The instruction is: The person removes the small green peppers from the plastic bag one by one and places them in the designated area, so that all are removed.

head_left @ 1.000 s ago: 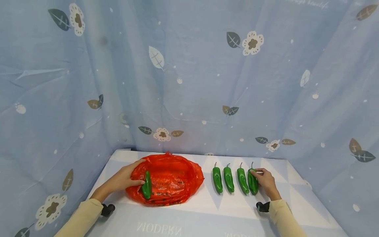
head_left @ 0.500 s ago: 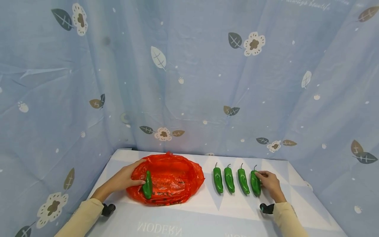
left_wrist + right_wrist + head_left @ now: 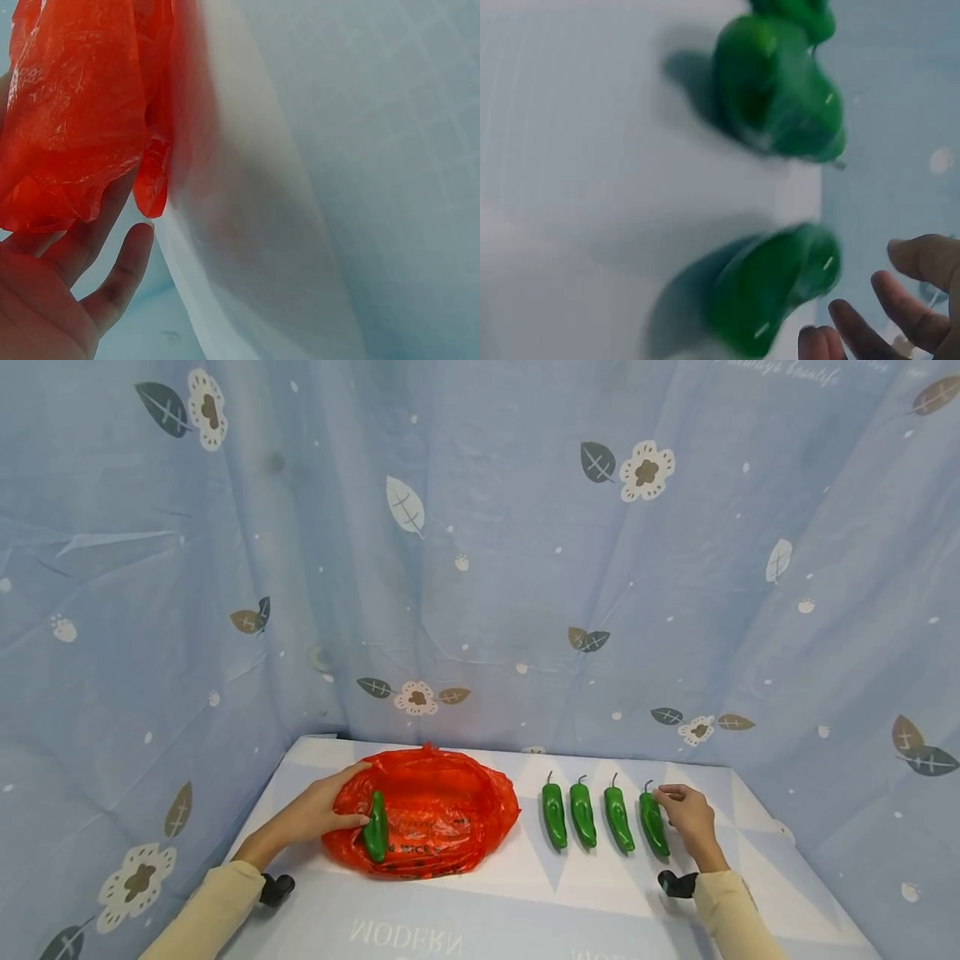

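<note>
A red plastic bag (image 3: 480, 802) lies open on the left of the table. My left hand (image 3: 318, 810) grips its left side, fingers behind the plastic and thumb over the rim. One green chili pepper (image 3: 376, 835) lies within the bag's outline, right at that thumb's tip. In the left wrist view, the hand's (image 3: 67, 292) fingers reach up behind the red plastic. To the right, several green chili peppers stand in a row, stems pointing away. My right hand (image 3: 692, 817) is beside the rightmost pepper (image 3: 653, 825); the right wrist view shows its fingers (image 3: 911, 307) apart, holding nothing.
The row's other peppers are the leftmost one (image 3: 554, 817), the second (image 3: 582, 817) and the third (image 3: 618, 820). A pale patterned cloth (image 3: 510, 893) covers the table. Blue floral curtains (image 3: 480, 568) enclose the back and sides.
The rightmost pepper has shifted right, away from its neighbour, in my right hand's fingers. The hand has since let go and drawn slightly right. My left hand and the bag stay put.
</note>
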The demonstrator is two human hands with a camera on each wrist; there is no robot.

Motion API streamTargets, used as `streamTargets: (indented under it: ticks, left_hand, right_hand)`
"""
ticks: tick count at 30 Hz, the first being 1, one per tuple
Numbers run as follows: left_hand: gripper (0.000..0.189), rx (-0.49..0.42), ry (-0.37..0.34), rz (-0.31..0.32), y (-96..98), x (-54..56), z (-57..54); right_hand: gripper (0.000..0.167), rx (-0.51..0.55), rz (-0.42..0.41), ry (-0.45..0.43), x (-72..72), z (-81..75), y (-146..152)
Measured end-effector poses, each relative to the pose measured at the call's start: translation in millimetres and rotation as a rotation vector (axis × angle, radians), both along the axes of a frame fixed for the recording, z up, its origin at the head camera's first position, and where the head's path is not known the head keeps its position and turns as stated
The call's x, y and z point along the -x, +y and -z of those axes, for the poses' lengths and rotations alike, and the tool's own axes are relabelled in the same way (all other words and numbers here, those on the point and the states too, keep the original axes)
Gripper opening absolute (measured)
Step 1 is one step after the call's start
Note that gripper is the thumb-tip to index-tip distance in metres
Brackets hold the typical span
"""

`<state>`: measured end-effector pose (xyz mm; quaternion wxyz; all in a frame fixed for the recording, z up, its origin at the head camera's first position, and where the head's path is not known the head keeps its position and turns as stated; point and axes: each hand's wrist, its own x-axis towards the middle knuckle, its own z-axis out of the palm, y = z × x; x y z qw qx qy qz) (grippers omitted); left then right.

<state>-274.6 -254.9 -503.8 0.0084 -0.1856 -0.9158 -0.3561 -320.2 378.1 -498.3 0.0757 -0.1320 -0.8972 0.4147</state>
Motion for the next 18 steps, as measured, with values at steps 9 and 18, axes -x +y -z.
streamTargets:
  ticks: [9,18]
  left_hand:
    - [0.093,0.016,0.001,-0.005,0.0,1.5,-0.3]
    - [0.094,0.002,-0.016,-0.018,0.1,0.6,0.6]
  right_hand:
    - [0.045,0.025,-0.059,-0.014,-0.5,-24.0,-35]
    - [0.045,0.185,-0.204,0.023,-3.0,-35.6,-75]
